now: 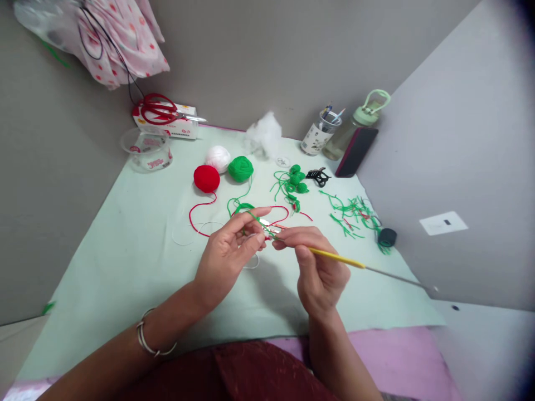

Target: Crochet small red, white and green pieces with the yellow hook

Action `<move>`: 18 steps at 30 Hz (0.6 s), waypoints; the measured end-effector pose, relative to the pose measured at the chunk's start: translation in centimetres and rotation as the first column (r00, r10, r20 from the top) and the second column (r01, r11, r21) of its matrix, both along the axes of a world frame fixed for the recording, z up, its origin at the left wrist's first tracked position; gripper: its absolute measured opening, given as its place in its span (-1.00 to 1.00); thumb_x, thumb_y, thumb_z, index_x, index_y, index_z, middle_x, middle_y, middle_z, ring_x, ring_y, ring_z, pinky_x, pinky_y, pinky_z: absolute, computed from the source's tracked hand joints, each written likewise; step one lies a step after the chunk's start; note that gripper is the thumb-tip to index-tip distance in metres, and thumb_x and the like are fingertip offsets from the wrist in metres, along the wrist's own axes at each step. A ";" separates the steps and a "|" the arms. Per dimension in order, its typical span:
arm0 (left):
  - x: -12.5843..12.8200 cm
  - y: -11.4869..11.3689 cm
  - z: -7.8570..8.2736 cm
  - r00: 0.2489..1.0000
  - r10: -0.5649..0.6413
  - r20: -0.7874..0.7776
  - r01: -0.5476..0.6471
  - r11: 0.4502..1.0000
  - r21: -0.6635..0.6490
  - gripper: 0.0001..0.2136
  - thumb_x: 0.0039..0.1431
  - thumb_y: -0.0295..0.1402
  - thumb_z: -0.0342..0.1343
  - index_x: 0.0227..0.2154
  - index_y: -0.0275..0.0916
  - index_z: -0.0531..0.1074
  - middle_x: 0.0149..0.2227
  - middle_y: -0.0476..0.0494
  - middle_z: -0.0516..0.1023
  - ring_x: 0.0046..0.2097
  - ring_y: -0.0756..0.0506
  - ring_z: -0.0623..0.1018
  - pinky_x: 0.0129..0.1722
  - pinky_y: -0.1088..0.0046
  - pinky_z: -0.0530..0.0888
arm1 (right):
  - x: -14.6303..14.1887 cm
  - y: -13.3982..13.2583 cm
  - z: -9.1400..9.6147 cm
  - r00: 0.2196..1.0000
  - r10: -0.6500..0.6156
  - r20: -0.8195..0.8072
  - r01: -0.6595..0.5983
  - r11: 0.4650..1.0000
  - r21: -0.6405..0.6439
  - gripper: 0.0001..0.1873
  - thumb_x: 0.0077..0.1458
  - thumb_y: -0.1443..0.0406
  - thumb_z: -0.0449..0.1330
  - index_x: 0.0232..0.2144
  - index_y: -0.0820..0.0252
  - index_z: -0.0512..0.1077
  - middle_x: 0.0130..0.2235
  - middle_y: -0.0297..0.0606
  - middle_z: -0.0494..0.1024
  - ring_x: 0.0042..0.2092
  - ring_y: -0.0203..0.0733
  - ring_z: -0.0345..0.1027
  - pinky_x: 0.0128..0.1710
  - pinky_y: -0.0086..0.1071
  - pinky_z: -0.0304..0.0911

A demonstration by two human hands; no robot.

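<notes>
My right hand (320, 267) is closed around a crochet hook with a yellow grip (338, 258), its metal shaft pointing out to the lower right. The hook's working tip meets the yarn at my left fingertips. My left hand (234, 242) pinches a small piece of crochet work (267, 236) with red and white in it, mostly hidden by the fingers. Green yarn runs over the left index finger. Behind the hands lie a red yarn ball (207, 179), a white yarn ball (218, 159) and a green yarn ball (241, 169).
Small green crocheted pieces (296, 178), a black claw clip (319, 176) and green yarn scraps (353, 211) lie to the right. Stuffing (265, 135), a pen cup (321, 133), a bottle (355, 125) and a phone (356, 152) stand behind. Red scissors (159, 109) and a plastic tub (150, 159) are back left.
</notes>
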State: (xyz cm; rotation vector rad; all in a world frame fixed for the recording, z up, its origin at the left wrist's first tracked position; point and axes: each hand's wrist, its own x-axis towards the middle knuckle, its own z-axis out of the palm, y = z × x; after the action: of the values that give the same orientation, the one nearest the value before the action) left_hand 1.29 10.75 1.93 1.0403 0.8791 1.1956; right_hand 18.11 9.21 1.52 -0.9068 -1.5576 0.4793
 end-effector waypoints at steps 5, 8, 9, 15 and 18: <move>0.0 -0.2 -0.2 1.000 0.002 -0.008 -0.002 1.000 -0.003 -0.70 0.34 -0.39 0.24 0.09 -0.02 0.59 -0.29 0.05 0.50 -0.26 0.04 0.54 -0.14 0.52 0.52 | -0.4 -0.4 -1.0 0.990 -0.067 0.122 0.051 0.990 0.130 -0.74 0.36 0.41 0.18 -0.03 0.02 0.59 -0.12 -0.19 0.70 -0.08 -0.12 0.63 -0.16 -0.21 0.60; 0.2 -0.5 -0.1 1.000 0.016 0.027 -0.015 1.000 -0.011 -0.71 0.34 -0.37 0.26 0.09 -0.03 0.59 -0.29 0.04 0.52 -0.24 0.04 0.56 -0.13 0.52 0.53 | -0.9 -0.3 -0.9 0.992 -0.101 0.080 0.087 0.983 0.161 -0.76 0.37 0.40 0.17 -0.08 0.02 0.60 -0.16 -0.21 0.70 -0.12 -0.13 0.63 -0.17 -0.21 0.59; 0.4 -0.6 0.0 0.999 0.024 0.045 -0.023 1.000 -0.017 -0.71 0.32 -0.37 0.28 0.08 -0.05 0.60 -0.29 0.03 0.52 -0.24 0.03 0.56 -0.13 0.52 0.53 | -1.0 -0.3 -0.8 0.992 -0.108 0.061 0.096 0.981 0.166 -0.76 0.37 0.40 0.17 -0.10 0.02 0.61 -0.19 -0.22 0.70 -0.14 -0.13 0.62 -0.17 -0.21 0.58; 1.3 -0.7 0.1 0.975 0.039 0.221 -0.005 0.989 -0.150 -0.62 0.16 -0.38 0.41 0.06 -0.10 0.58 -0.34 0.07 0.54 -0.28 0.05 0.55 -0.14 0.52 0.54 | -1.0 0.5 -0.9 0.988 -0.078 -0.133 0.071 0.996 -0.052 -0.82 0.36 0.32 0.21 -0.21 0.03 0.64 -0.25 -0.25 0.66 -0.15 -0.13 0.57 -0.14 -0.19 0.51; 1.5 -0.6 0.0 0.970 0.037 0.241 0.013 0.979 -0.203 -0.57 0.11 -0.42 0.44 0.06 -0.09 0.58 -0.34 0.08 0.54 -0.25 0.04 0.55 -0.12 0.52 0.53 | -0.7 0.8 -1.5 0.946 0.004 -0.323 -0.071 0.978 -0.194 -0.82 0.37 0.22 0.22 -0.23 0.01 0.64 -0.23 -0.25 0.66 -0.09 -0.13 0.55 -0.07 -0.19 0.49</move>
State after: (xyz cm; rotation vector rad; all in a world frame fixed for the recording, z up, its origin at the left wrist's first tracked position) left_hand 2.74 10.14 1.98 0.7065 0.7951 1.1880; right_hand 17.41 10.03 0.03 -0.9030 -1.2444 0.7856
